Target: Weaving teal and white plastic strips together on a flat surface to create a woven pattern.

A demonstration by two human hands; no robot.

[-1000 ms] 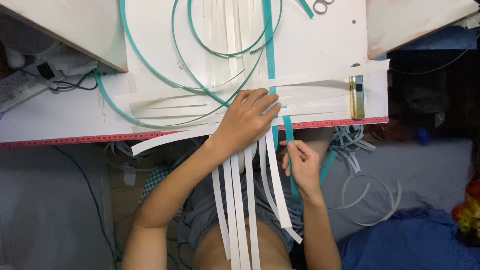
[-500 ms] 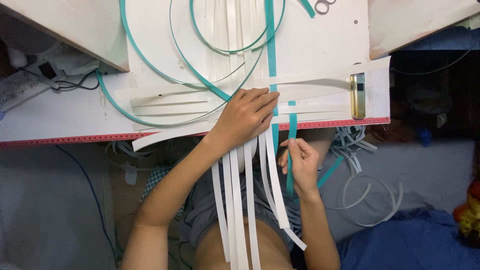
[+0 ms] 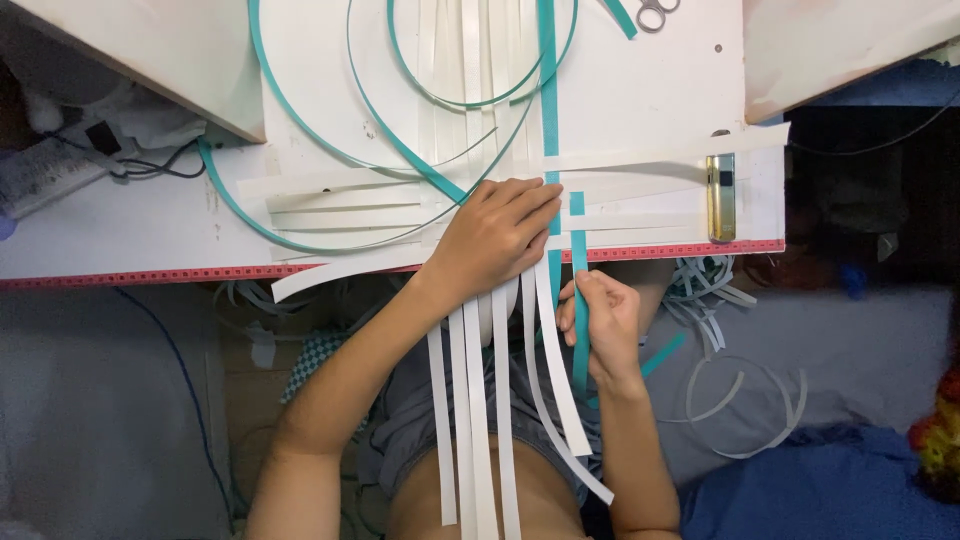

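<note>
My left hand [image 3: 495, 235] lies flat on a weave of white strips [image 3: 350, 215] at the front edge of the white table [image 3: 640, 100], pressing them down. Several white strips [image 3: 470, 400] hang from under it over my lap. My right hand [image 3: 600, 320], just below the table edge, pinches a teal strip [image 3: 578, 225] that runs up into the weave beside my left fingertips. A second, longer teal strip [image 3: 546, 90] runs straight up the table next to it.
Loops of teal strip [image 3: 300, 130] curl over the table's left and middle. Scissors [image 3: 655, 12] lie at the top edge. A small metal lighter-like object [image 3: 720, 197] rests on the strips at right. Cables [image 3: 150, 160] sit at left; loose strips [image 3: 730, 400] lie on the floor.
My right hand has pushed the teal strip upward, so its end now reaches further into the weave above the table edge. My left hand has stayed pressed on the white strips.
</note>
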